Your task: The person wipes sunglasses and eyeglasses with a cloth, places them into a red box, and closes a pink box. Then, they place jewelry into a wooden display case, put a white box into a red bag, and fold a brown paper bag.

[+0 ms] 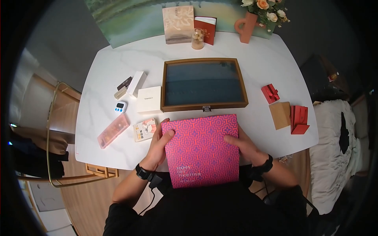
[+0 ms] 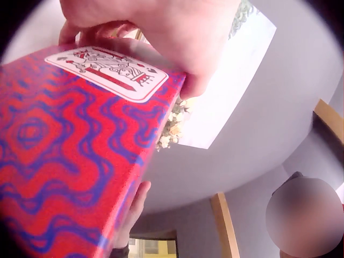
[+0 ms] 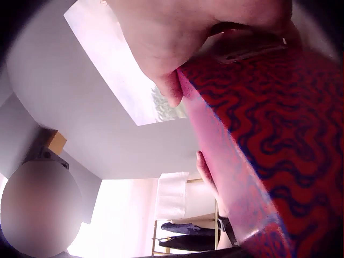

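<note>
Both hands hold a flat box [image 1: 202, 153] with a red and purple maze-like pattern, close to the body at the table's front edge. Pale lettering on its face reads "HAPPY GET TOGETHER". My left hand [image 1: 159, 143] grips its left side, thumb over the top face. On the opposite side my right hand [image 1: 249, 146] does the same, fingers mostly hidden beneath. In the left wrist view, a playing-card picture [image 2: 107, 72] shows on the box near the left fingers. Right behind the box lies a brown-framed case [image 1: 204, 106] with a dark glass top and a metal clasp.
Left on the white table [image 1: 106, 70] are a white box [image 1: 149, 100], a tall white box [image 1: 137, 83], a small timer [image 1: 120, 107], a pink case [image 1: 113, 131] and a small illustrated box [image 1: 145, 130]. Red boxes [image 1: 270, 93] and a brown envelope [image 1: 280, 115] lie right; a vase [image 1: 248, 28] stands behind.
</note>
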The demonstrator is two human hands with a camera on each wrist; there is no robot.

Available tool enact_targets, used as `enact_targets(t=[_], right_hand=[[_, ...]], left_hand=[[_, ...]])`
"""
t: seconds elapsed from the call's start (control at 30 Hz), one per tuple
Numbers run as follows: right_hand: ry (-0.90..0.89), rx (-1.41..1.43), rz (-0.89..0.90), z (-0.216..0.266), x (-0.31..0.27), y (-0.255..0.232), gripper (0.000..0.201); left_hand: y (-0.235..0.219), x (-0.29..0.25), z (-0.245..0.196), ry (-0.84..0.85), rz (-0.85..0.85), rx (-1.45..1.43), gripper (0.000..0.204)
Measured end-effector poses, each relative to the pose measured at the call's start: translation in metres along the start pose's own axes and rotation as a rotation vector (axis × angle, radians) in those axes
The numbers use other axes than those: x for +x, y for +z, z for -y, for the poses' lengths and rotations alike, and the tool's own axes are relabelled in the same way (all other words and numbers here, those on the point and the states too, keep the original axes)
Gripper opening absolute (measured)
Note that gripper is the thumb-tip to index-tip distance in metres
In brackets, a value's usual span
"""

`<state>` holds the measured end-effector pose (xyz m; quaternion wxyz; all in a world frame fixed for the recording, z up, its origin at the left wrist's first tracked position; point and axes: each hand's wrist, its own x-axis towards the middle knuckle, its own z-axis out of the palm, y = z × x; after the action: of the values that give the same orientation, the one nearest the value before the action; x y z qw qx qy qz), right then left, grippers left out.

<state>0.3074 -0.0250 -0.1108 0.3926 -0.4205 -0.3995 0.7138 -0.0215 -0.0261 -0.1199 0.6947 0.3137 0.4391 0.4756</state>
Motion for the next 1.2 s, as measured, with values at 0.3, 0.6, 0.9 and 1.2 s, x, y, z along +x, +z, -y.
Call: enact_targets(t=[0.3,0.6,0.9,1.2], right_hand=[[0.038,-0.195,0.098,-0.019,-0.043,-0.003,0.119],[0.098,-0.088,0.073,0.003,-0.039,0.003,0.119],[-0.086,0.227,-0.001,0.078,-0.023,-0.031,0.084],[-0.250,0.325,-0.163,0.194,0.029,-0.185,0.045]], left_hand=[[-0.013,-0.045,0.003,-0.213,0.280,0.239,0.109],[-0.002,-0.030,-0.015,-0.201,0.297,0.163,0.109],[0.046,0.011,-0.077,-0.188,0.348,0.149,0.093],[0.047,0.028,-0.086,0.089,0.436,0.265,0.093]])
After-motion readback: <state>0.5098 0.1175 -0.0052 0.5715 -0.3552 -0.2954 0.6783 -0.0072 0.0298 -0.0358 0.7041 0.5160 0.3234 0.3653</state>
